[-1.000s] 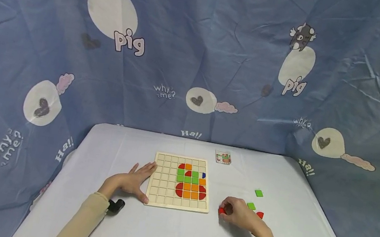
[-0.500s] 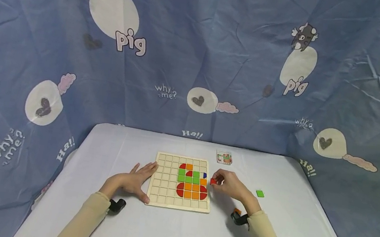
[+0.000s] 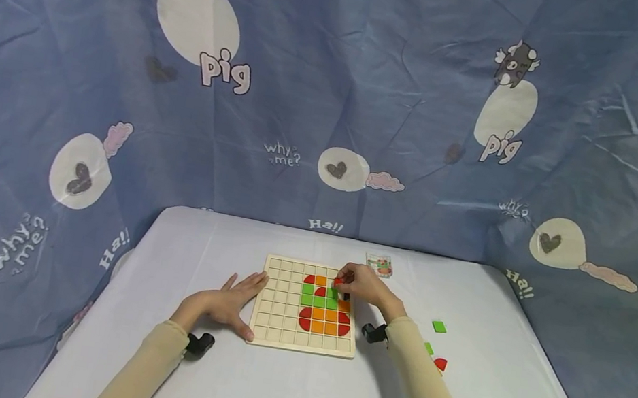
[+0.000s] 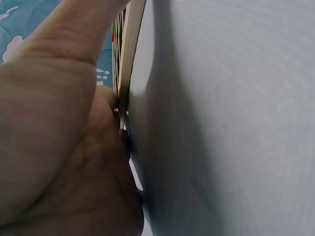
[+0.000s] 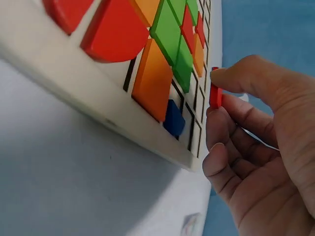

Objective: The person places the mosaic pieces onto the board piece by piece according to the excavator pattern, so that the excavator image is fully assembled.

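A pale wooden grid board [image 3: 273,323] lies on the white table, with red, orange and green tiles filling part of its right half. My left hand [image 3: 225,305] rests along its left edge, fingers spread and thumb at the lower corner. Over the board's upper right, my right hand [image 3: 367,284] pinches a red tile [image 5: 215,92] between thumb and fingertips. In the right wrist view, that tile is held on edge above bare cells, past a small blue piece [image 5: 173,120] and an orange tile [image 5: 152,81]. The left wrist view shows mostly palm beside the board's side.
Right of the board lie two green tiles, the farther green tile [image 3: 439,327] and a nearer one partly behind my sleeve, plus a red quarter-round tile [image 3: 440,364]. A small picture card [image 3: 380,266] lies behind my right hand. A printed blue cloth [image 3: 284,97] hangs behind the table.
My right hand has carried the red tile from the table right of the board, up and left, over the board's upper right cells. My left hand has stayed at the board's edge.
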Tool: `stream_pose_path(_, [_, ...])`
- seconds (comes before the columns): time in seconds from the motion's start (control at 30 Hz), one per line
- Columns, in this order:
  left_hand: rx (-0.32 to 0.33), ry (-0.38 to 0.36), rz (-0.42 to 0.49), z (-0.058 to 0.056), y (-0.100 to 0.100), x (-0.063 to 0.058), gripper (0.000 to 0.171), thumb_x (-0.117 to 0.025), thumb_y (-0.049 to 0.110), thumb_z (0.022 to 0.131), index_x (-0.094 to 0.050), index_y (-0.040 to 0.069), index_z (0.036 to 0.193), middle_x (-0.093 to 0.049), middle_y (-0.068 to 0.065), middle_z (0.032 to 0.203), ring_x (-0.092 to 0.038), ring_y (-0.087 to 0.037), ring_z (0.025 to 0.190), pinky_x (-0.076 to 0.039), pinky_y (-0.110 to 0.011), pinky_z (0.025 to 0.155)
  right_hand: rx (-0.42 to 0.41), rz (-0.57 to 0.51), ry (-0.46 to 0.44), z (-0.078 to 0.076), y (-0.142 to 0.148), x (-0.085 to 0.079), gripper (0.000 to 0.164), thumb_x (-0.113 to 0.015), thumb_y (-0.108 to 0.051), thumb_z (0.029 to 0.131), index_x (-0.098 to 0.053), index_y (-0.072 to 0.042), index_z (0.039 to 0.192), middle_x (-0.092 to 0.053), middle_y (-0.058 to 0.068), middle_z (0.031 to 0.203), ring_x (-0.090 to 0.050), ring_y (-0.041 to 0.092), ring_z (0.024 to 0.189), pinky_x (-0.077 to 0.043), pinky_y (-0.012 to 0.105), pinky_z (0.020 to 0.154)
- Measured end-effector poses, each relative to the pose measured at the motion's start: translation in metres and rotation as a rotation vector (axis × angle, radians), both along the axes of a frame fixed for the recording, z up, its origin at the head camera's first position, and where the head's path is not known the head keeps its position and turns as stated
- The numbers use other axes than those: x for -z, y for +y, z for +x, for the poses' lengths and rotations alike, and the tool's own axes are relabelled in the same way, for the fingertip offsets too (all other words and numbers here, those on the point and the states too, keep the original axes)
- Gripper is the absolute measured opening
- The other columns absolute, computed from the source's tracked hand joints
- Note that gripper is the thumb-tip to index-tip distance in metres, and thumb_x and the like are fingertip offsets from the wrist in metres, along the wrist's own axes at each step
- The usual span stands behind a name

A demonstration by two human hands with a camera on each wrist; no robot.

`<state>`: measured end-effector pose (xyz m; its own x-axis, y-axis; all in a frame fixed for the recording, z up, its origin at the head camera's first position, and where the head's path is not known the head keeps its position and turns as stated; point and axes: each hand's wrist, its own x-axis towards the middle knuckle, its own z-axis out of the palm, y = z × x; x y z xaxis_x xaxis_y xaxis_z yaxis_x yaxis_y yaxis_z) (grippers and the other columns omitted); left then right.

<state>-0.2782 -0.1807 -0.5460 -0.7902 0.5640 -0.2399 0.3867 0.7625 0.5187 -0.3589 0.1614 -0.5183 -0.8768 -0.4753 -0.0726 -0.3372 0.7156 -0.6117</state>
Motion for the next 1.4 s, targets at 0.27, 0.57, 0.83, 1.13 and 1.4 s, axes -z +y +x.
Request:
stream_pose_path(0.27, [0.011, 0.003, -0.010, 0.001, 0.000, 0.000, 0.134, -0.082, 0.060, 0.061, -0.005, 0.006, 0.155, 0.005, -0.010, 0.164, 0.005, -0.029, 0.151, 0.010, -0.058, 0.119, -0.007, 0.010, -0.020, -0.008, -0.005, 0.010, 0.010, -0.073, -0.018, 0.086, -0.070, -0.012, 0.093, -0.068, -0.004, 0.084, -0.061, 0.009, 0.074, -0.053, 0.026, 0.069])
stream_pose_path(0.57, [0.008, 0.003, -0.013, 0.001, 0.000, 0.001, 0.134, -0.082, 0.061, 0.061, -0.005, 0.006, 0.156, 0.005, -0.009, 0.164, 0.005, -0.029, 0.151, 0.010, -0.058, 0.119, -0.009, 0.012, -0.016, -0.013, -0.009, 0.009, 0.007, -0.073, -0.017, 0.085, -0.072, -0.014, 0.091, -0.070, -0.004, 0.085, -0.061, 0.006, 0.075, -0.052, 0.025, 0.070])
stream_pose_path(0.83, [0.024, -0.003, 0.011, 0.004, 0.000, -0.005, 0.132, -0.083, 0.056, 0.063, -0.004, 0.003, 0.155, 0.004, -0.013, 0.163, 0.004, -0.032, 0.151, 0.008, -0.060, 0.118, -0.015, -0.007, -0.016, -0.013, -0.010, 0.010, 0.006, -0.073, -0.016, 0.086, -0.074, -0.014, 0.092, -0.071, -0.005, 0.085, -0.061, 0.008, 0.074, -0.052, 0.025, 0.067])
stream_pose_path(1.13, [0.017, -0.004, 0.023, 0.004, 0.000, -0.006, 0.132, -0.084, 0.056, 0.063, -0.005, 0.002, 0.155, 0.003, -0.014, 0.163, 0.003, -0.033, 0.151, 0.008, -0.061, 0.118, 0.022, -0.034, -0.014, -0.006, -0.006, 0.010, 0.011, -0.069, -0.018, 0.089, -0.069, -0.012, 0.099, -0.068, -0.001, 0.090, -0.062, 0.010, 0.078, -0.054, 0.026, 0.069])
stream_pose_path(1.4, [0.015, 0.007, 0.016, 0.002, 0.000, -0.004, 0.132, -0.083, 0.057, 0.063, -0.005, 0.003, 0.155, 0.003, -0.014, 0.163, 0.003, -0.032, 0.151, 0.008, -0.061, 0.118, 0.068, -0.061, 0.050, 0.017, 0.024, 0.003, 0.014, -0.069, -0.017, 0.089, -0.067, -0.007, 0.098, -0.067, 0.001, 0.087, -0.060, 0.011, 0.078, -0.052, 0.026, 0.068])
